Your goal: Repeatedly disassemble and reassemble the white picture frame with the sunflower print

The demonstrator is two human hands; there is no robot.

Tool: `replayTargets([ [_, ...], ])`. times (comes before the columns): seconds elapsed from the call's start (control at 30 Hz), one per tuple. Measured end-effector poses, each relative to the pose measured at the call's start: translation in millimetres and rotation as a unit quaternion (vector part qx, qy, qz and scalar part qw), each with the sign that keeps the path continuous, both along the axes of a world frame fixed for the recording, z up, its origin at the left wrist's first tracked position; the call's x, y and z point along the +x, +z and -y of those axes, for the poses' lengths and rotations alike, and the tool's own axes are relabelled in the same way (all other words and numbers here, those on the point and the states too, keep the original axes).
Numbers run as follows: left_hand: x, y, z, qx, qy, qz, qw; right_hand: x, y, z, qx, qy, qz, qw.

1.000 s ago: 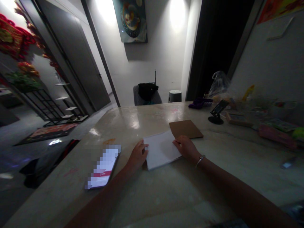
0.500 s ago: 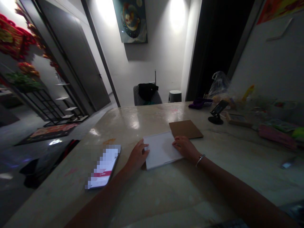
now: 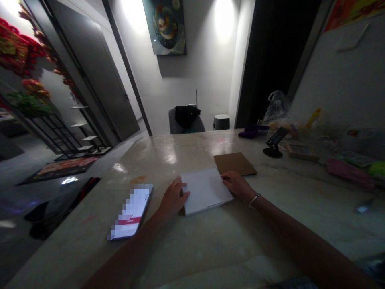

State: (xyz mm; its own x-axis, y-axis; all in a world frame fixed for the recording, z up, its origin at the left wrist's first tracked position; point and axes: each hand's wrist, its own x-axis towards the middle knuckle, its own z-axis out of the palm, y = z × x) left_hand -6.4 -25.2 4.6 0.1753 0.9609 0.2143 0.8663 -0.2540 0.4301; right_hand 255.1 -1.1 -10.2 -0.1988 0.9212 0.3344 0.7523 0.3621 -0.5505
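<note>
A white flat rectangular pad (image 3: 205, 192), thin with a pale side edge, lies on the table between my hands; its exact kind cannot be made out. My left hand (image 3: 173, 197) grips the pad's left edge, its thumb and forefinger reaching slightly over the top. At the pad's upper right edge, the bent fingers of my right hand (image 3: 237, 185) are held together against it, their tips partly hidden. A silver bracelet (image 3: 254, 200) circles the right wrist. Just beyond the pad lies a brown square board (image 3: 235, 163), near the right fingers.
Left of my left forearm lies a phone (image 3: 130, 212) with a lit, blurred-out screen. A black phone stand (image 3: 274, 144), a purple item (image 3: 253, 131) and a clear plastic bag (image 3: 277, 106) are at the back right. A pink cloth-like thing (image 3: 349, 172) lies farther right.
My right hand has slid slightly to the right, from over the pad's top to its right edge, uncovering more of the surface. The left hand and pad stay nearly still.
</note>
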Motion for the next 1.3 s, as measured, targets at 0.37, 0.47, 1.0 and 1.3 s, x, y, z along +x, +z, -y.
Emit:
replayTargets([
  [0.37,-2.6,2.6,5.6,-0.066,-0.018,-0.066,0.995,-0.6,-1.9,7.9,0.015,0.040,0.093,0.995],
  [0.47,-1.6,2.8,5.8,-0.085,-0.020,-0.094,0.992,0.0,-3.0,7.7,0.019,0.039,0.100,0.994],
  [1.0,-2.9,-0.1,4.4,-0.042,0.010,-0.123,0.992,65.6,-6.9,-30.5,-0.064,-0.325,0.065,0.941],
  [1.3,-1.1,3.3,7.8,-0.052,0.019,-0.146,0.988,71.0,-5.3,-43.6,-0.040,-0.318,-0.297,0.899],
])
